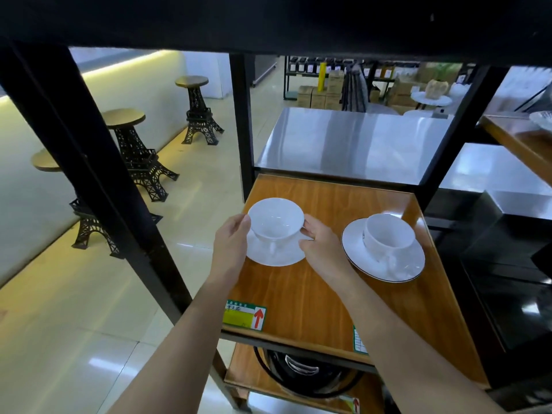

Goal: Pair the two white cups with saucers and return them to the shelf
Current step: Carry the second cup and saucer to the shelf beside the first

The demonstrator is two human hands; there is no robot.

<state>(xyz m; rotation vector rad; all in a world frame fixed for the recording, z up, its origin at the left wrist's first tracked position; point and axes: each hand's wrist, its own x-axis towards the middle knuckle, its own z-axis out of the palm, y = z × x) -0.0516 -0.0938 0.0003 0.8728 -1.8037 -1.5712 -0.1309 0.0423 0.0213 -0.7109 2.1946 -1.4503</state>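
Two white cups sit on white saucers on the wooden shelf (313,294). The left cup (276,219) stands on a plain saucer (274,255) near the shelf's left edge. My left hand (231,243) grips the saucer's left rim beside the cup. My right hand (319,246) holds the saucer's right rim, fingers near the cup. The right cup (388,234) rests on a dark-rimmed saucer (385,264), free of both hands, its handle toward me.
Black metal shelf posts (243,124) frame the shelf, with a dark board overhead. A lower wooden shelf holds a black round appliance (301,372). Beyond lies a steel counter (352,141). Tower-shaped stools (197,112) stand on the tiled floor at left.
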